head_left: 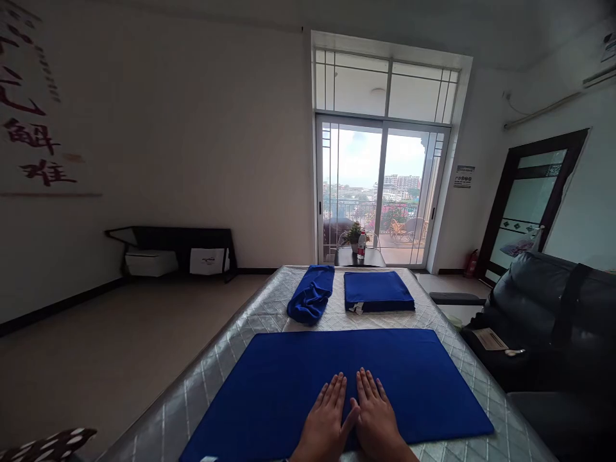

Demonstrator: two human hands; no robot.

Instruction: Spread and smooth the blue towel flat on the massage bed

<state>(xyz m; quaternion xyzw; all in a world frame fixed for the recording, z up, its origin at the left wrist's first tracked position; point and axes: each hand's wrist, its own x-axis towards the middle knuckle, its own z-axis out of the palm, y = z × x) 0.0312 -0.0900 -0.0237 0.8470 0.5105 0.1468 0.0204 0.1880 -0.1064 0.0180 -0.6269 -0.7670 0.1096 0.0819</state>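
The left hand and right hand hide part of the flat cloth; the bottom edge crops the spotted cushion; the wall sign is unreadably small.

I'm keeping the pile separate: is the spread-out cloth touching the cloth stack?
Apart: the head view shows a strip of silver cover between the spread-out cloth and the cloth stack.
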